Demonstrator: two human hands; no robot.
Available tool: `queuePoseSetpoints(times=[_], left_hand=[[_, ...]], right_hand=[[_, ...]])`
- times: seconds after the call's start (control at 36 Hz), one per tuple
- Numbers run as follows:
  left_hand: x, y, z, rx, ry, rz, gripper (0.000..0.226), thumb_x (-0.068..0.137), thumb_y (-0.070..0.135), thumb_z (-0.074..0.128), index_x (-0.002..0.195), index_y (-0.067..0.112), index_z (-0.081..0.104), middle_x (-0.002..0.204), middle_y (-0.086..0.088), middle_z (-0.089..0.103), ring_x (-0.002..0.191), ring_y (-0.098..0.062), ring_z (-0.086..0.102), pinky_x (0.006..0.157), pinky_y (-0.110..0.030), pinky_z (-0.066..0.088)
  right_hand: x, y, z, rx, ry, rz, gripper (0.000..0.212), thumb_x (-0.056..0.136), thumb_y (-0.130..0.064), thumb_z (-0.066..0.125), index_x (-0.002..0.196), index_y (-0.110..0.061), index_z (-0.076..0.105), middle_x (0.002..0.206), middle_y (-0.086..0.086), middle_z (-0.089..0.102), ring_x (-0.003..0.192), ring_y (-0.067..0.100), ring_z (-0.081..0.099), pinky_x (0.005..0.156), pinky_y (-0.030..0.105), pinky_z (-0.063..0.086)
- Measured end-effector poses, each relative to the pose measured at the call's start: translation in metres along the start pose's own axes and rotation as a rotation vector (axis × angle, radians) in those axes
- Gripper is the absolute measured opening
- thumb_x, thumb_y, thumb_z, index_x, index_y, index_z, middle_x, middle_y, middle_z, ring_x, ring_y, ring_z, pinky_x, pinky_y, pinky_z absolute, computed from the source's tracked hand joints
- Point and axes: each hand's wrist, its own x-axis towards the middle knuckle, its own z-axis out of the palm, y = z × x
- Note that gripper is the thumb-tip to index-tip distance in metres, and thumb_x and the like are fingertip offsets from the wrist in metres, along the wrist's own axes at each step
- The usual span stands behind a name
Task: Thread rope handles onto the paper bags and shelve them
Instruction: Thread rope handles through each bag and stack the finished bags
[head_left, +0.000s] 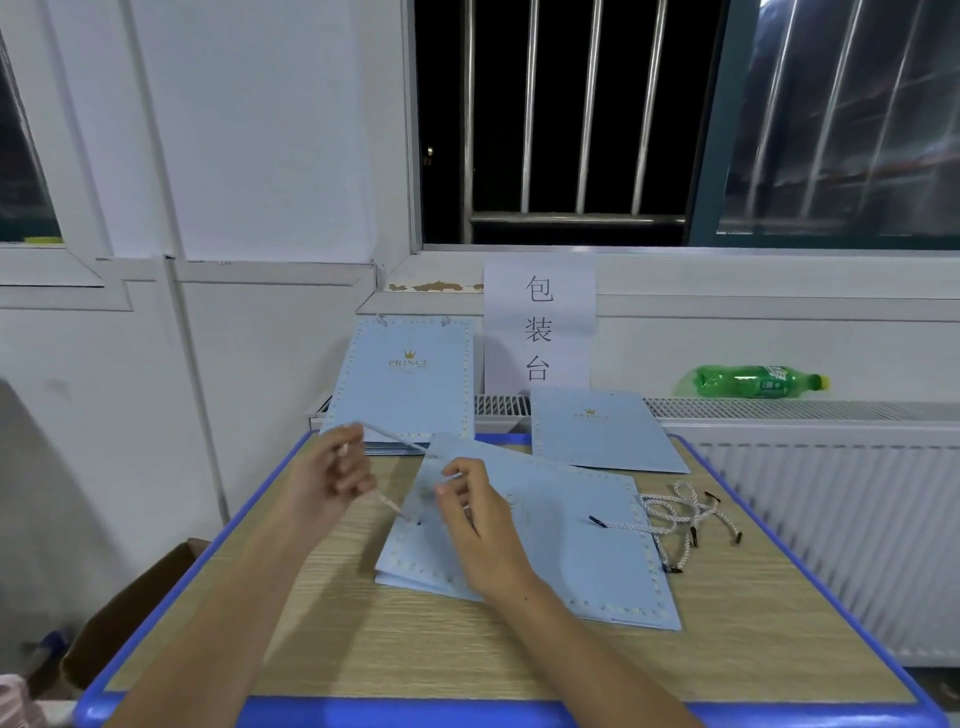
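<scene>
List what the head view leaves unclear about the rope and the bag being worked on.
- Rope: motion-blurred; its tip is too small to show whether it has entered a hole.
- Bag: printed logo is covered by the right hand.
- Left hand: grip blurred.

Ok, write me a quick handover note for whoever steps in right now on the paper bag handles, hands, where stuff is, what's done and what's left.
Left hand: holds a white rope handle, raised above the table.
Right hand: pinches the same rope near the bag's top edge.
Bag in work: lies flat mid-table; one rope end sits at a hole near its left side. Threading not finished.
Spare ropes: loose pile right of that bag, one lying across it.
Upright bags: lean on the wall at the back left, with rope showing at the top.
Flat bag: back right, no handle visible.
Left: finish this bag, thread the rest, shelve all.
</scene>
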Motion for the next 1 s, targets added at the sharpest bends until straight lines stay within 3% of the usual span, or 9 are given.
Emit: queuePoseSetpoints(times=[0.19, 0.33, 0.44, 0.56, 0.67, 0.72, 0.78, 0.83, 1.0], left_hand=[[0.021, -0.005, -0.05, 0.192, 0.515, -0.031, 0.022, 0.093, 0.009, 0.054, 0.071, 0.01, 0.05, 0.051, -0.004, 0.05, 0.034, -0.013, 0.047, 0.049, -0.028, 0.043], [0.014, -0.017, -0.058, 1.394, 0.711, 0.214, 0.02, 0.092, 0.02, 0.049, 0.081, 0.006, 0.059, 0.073, -0.009, 0.055, 0.075, -0.026, 0.046, 0.064, -0.033, 0.034], [0.012, -0.019, -0.057, 1.995, 0.651, 0.04, 0.027, 0.095, 0.031, 0.041, 0.106, 0.012, 0.057, 0.103, -0.005, 0.055, 0.102, -0.024, 0.048, 0.083, -0.035, 0.037], [0.02, -0.02, -0.051, 2.014, 0.589, 0.223, 0.034, 0.088, 0.019, 0.051, 0.121, 0.013, 0.052, 0.121, -0.006, 0.053, 0.113, -0.025, 0.048, 0.092, -0.037, 0.03], [0.016, -0.03, -0.024, 1.649, 0.173, 0.514, 0.056, 0.078, 0.043, 0.032, 0.11, 0.011, 0.066, 0.117, -0.006, 0.065, 0.111, -0.026, 0.059, 0.095, -0.039, 0.036], [0.015, -0.043, -0.009, 1.656, -0.089, 0.41, 0.087, 0.072, 0.055, 0.006, 0.131, 0.014, 0.054, 0.143, -0.002, 0.047, 0.135, -0.019, 0.039, 0.11, -0.035, 0.022], [0.019, -0.057, -0.004, 1.76, -0.252, 0.168, 0.072, 0.088, 0.05, 0.001, 0.148, 0.021, 0.028, 0.158, 0.006, 0.016, 0.146, -0.009, 0.007, 0.117, -0.03, -0.001], [0.021, -0.063, -0.005, 1.708, -0.276, 0.001, 0.05, 0.103, 0.036, 0.006, 0.152, 0.026, 0.012, 0.159, 0.01, 0.003, 0.145, -0.004, -0.006, 0.117, -0.03, -0.008], [0.025, -0.063, -0.006, 1.655, -0.298, -0.117, 0.05, 0.102, 0.043, 0.009, 0.151, 0.032, 0.003, 0.158, 0.014, -0.006, 0.144, -0.003, -0.013, 0.117, -0.032, -0.01]], right_hand=[[0.005, 0.001, 0.004, -0.255, -0.184, 0.124, 0.043, 0.099, -0.045, 0.036, 0.14, -0.032, 0.03, 0.141, -0.005, 0.037, 0.133, 0.011, 0.028, 0.11, 0.033, 0.02], [0.008, 0.005, 0.009, -0.562, -0.428, 0.16, 0.059, 0.095, -0.062, 0.023, 0.148, -0.045, 0.006, 0.159, -0.009, -0.006, 0.146, 0.013, -0.011, 0.116, 0.046, -0.008], [0.007, 0.005, 0.01, -0.686, -0.549, 0.18, 0.064, 0.092, -0.068, 0.018, 0.149, -0.044, 0.002, 0.159, -0.009, -0.011, 0.145, 0.014, -0.017, 0.112, 0.054, -0.016], [0.007, 0.007, 0.013, -0.774, -0.622, 0.187, 0.068, 0.09, -0.072, 0.012, 0.149, -0.042, 0.001, 0.159, -0.008, -0.011, 0.146, 0.017, -0.016, 0.111, 0.057, -0.016], [0.009, 0.006, 0.015, -0.794, -0.62, 0.19, 0.07, 0.089, -0.072, 0.011, 0.15, -0.039, 0.001, 0.159, -0.007, -0.009, 0.146, 0.018, -0.014, 0.111, 0.059, -0.014], [0.009, 0.004, 0.015, -0.805, -0.621, 0.195, 0.073, 0.089, -0.072, 0.012, 0.151, -0.035, -0.001, 0.16, -0.008, -0.008, 0.146, 0.017, -0.012, 0.112, 0.058, -0.014], [0.009, 0.004, 0.015, -0.818, -0.632, 0.197, 0.073, 0.09, -0.07, 0.015, 0.151, -0.033, -0.006, 0.159, -0.008, -0.009, 0.146, 0.018, -0.012, 0.112, 0.058, -0.014], [0.009, 0.003, 0.015, -0.822, -0.64, 0.204, 0.073, 0.091, -0.068, 0.016, 0.15, -0.032, -0.008, 0.16, -0.007, -0.008, 0.146, 0.018, -0.013, 0.112, 0.058, -0.015], [0.008, -0.001, 0.014, -0.835, -0.653, 0.187, 0.074, 0.093, -0.066, 0.016, 0.151, -0.027, -0.007, 0.159, -0.001, -0.01, 0.146, 0.02, -0.015, 0.111, 0.058, -0.017]])
